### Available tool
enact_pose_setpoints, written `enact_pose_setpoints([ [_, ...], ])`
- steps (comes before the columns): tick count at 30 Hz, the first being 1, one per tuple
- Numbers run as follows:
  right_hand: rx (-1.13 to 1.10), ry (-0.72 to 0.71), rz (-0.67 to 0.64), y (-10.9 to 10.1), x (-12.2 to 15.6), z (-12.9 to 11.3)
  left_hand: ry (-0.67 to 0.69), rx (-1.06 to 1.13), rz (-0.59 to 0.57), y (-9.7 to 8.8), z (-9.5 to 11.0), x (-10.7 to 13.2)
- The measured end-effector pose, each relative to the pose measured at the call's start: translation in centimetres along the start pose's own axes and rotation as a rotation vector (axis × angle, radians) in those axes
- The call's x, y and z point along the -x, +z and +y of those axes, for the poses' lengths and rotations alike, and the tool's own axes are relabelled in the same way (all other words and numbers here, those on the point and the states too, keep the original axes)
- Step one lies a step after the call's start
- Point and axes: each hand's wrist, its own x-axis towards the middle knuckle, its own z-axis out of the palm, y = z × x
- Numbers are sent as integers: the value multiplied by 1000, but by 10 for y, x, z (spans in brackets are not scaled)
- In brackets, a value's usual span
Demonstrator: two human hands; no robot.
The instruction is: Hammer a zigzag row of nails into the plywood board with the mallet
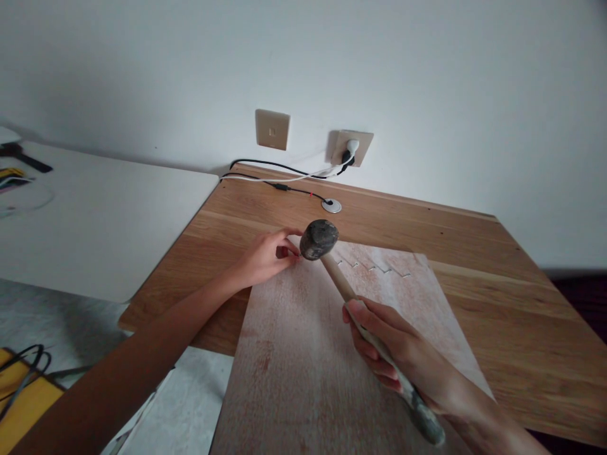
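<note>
My right hand [384, 344] is wrapped round the wooden handle of a mallet [342, 281]. The dark, worn mallet head [319, 239] is raised over the far left part of a whitish, brown-streaked board [289, 354]. Beside that head, my left hand [268, 256] rests at the board's far left corner. Its thumb and forefinger are pinched together, and whatever they hold is too small and partly hidden to make out. To the right of the mallet, several small nails [372, 268] stand in a row along the board's far end.
The board lies on a wooden desk [478, 297] against the wall. Black and white cables [279, 165] run from a wall socket [352, 146] past a cable grommet [331, 205]. A white table [109, 215] stands at left, with a yellow object [23, 392] below it.
</note>
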Motion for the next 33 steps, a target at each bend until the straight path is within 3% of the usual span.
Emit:
enact_pose_setpoints([
  [8, 67, 5, 0, 1, -1, 1, -14, -8, 12, 3, -4, 0],
  [19, -8, -33, 76, -8, 19, 5, 14, -99, 10, 1, 3, 1],
  [33, 132, -37, -11, 6, -3, 1, -30, -21, 24, 2, -10, 0],
])
